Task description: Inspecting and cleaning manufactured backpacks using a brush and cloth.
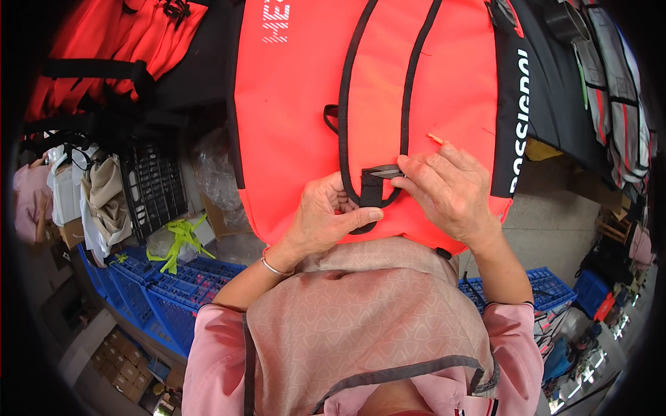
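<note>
A bright red-orange bag [298, 118] with black side panels lies in front of me and reaches my lap. Down its middle runs a padded shoulder strap [388, 90] edged in black binding. At the strap's lower end, my left hand [326, 211] pinches the black webbing [371, 191] between thumb and fingers. My right hand [447, 191] grips a small pair of thread snips [385, 170], their grey blades against the top of the webbing. A thin orange piece [436, 139] sticks out above the right hand; whether it belongs to the snips, I cannot tell.
Blue plastic crates [163, 298] stand at my left, with another blue crate [548, 288] at my right. More red bags [118, 41] are heaped at the far left. Grey bag pieces [617, 90] hang at the far right. Another person [33, 194] is at the left edge.
</note>
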A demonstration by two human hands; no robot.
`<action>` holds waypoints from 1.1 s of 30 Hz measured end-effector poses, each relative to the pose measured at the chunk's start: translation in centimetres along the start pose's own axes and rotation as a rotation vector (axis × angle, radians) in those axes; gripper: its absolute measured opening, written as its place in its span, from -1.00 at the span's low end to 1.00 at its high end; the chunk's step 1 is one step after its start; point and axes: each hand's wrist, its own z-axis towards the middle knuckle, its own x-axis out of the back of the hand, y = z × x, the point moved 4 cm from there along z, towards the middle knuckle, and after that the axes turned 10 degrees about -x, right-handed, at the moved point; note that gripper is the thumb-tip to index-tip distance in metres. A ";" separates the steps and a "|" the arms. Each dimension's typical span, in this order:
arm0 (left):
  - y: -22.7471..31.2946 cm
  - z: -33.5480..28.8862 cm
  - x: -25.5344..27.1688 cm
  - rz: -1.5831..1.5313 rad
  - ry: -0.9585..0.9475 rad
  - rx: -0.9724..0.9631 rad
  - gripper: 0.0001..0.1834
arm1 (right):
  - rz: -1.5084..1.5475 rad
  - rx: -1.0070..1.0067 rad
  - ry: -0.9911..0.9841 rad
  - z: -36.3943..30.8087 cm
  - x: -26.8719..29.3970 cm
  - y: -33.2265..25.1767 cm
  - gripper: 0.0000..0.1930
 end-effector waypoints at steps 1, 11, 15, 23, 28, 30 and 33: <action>-0.1 0.0 0.1 0.006 -0.002 0.002 -0.70 | -0.021 -0.008 -0.009 0.0 0.0 -0.1 -0.72; -0.4 -0.2 0.0 0.051 0.008 -0.021 -0.71 | 0.294 -0.384 -0.092 0.3 -0.4 2.2 -0.69; 0.0 0.0 -0.5 0.113 0.025 -0.024 -0.71 | 0.514 -0.412 -0.011 0.5 -1.1 0.7 -0.56; -0.1 -0.4 -0.7 0.248 0.092 -0.077 -0.74 | 0.068 0.069 -0.068 0.3 -2.3 -2.1 -0.77; -0.3 -0.1 -0.8 0.295 0.091 -0.231 -0.73 | 0.122 0.011 -0.157 -0.2 -3.1 -1.6 -0.80; -1.6 0.1 -0.2 0.096 0.132 -0.054 -0.74 | 0.494 -0.254 -0.372 -0.9 -2.6 -0.9 -0.82; -1.7 0.0 0.5 0.097 0.113 -0.024 -0.76 | 0.849 -0.228 -0.842 -2.3 0.3 -0.1 -0.84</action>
